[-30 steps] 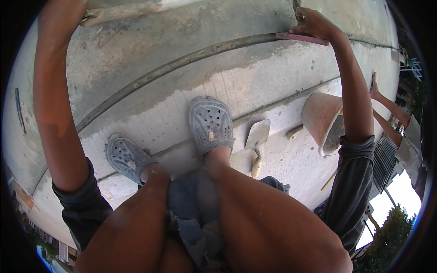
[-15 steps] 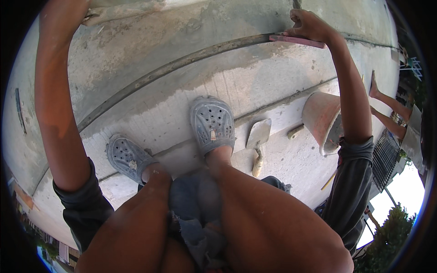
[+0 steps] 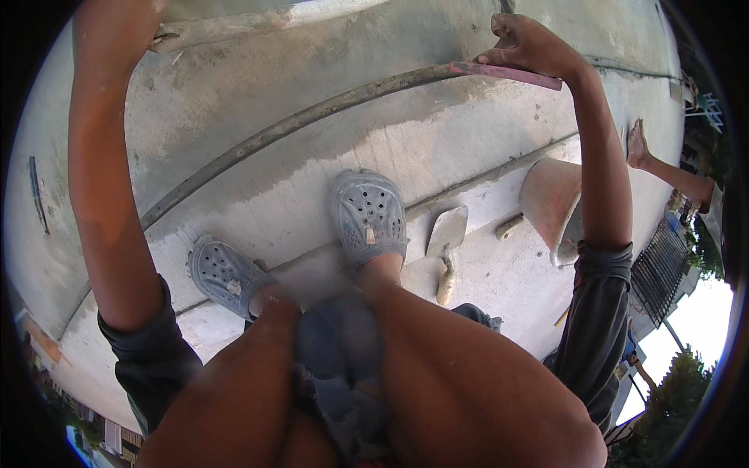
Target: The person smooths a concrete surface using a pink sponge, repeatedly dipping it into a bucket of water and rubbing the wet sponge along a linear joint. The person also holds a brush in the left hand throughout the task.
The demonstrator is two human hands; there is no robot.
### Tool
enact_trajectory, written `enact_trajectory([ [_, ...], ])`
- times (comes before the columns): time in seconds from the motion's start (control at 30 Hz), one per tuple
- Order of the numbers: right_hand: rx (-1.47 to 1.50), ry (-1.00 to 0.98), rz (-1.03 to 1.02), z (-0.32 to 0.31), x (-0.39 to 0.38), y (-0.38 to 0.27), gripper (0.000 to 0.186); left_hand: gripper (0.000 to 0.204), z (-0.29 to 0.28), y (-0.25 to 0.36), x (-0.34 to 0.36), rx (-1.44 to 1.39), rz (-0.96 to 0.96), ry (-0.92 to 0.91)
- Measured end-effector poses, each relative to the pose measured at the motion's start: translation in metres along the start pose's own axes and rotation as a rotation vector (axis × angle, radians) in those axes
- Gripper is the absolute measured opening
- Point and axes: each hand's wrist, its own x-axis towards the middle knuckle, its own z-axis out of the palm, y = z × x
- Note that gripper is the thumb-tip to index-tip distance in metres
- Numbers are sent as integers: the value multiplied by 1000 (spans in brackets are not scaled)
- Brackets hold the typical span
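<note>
Your right hand point(image 3: 534, 48) was curled on the pink hand float point(image 3: 511, 75), its left end at the dark strip point(image 3: 304, 117). Your left hand point(image 3: 121, 22), cut off by the upper edge, sat by the whitish pole point(image 3: 273, 21); couldn't tell its grip. Trowel point(image 3: 449, 232) lay between your right clog point(image 3: 369, 222) and the bucket point(image 3: 546, 195).

Green tree point(image 3: 669, 402) against bright sky point(image 3: 706, 316)

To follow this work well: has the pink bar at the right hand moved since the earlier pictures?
Yes, leftward. The pink bar began wholly right of the trowel blade; its left end now lies nearly straight above it in the picture.
</note>
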Motion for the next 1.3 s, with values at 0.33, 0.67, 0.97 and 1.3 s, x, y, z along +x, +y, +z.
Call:
enact_trajectory([
  [0.33, 1077, 754, -236, -85, 44, -214, 40, 10, -11, 28, 1, -471, 65, 302],
  [0.67, 1271, 878, -115, -41, 87, -272, 35, 11, -13, 37, 0, -267, 183, 256],
  [0.97, 1001, 235, -559, -43, -31, -215, 39, 2, -11, -13, 30, -205, 21, 92],
  [1.3, 367, -163, 384, -57, -123, 46, 24, 9, 6, -12, 30, -22, -184, -70],
])
